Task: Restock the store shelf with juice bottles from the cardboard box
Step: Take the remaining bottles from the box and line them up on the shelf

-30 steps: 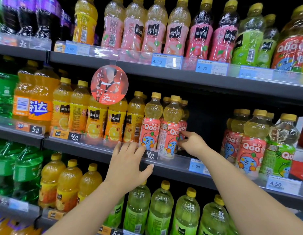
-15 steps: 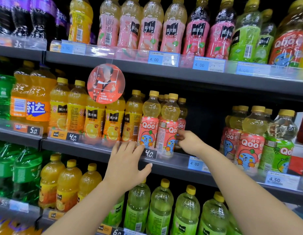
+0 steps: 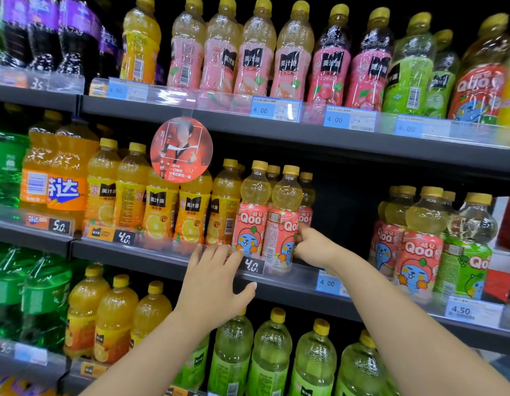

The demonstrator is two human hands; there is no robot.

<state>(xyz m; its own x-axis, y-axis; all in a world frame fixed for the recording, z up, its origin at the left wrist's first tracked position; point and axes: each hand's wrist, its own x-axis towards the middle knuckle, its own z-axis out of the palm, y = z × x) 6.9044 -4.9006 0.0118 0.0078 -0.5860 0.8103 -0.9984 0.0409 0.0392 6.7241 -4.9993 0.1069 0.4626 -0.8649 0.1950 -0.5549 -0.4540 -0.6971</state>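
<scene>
Pale-yellow juice fills Qoo bottle (image 3: 280, 224), gripped by right hand (image 3: 315, 247); left hand (image 3: 213, 281) spread, released.

Juice bottles (image 3: 282, 218): glossy clear plastic, shiny film labels. Shelf (image 3: 276, 290): matt grey metal, clear plastic price rail.

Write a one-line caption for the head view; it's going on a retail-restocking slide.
Right hand grips a pink Qoo bottle on the middle shelf; the open left hand hovers at its edge.
</scene>
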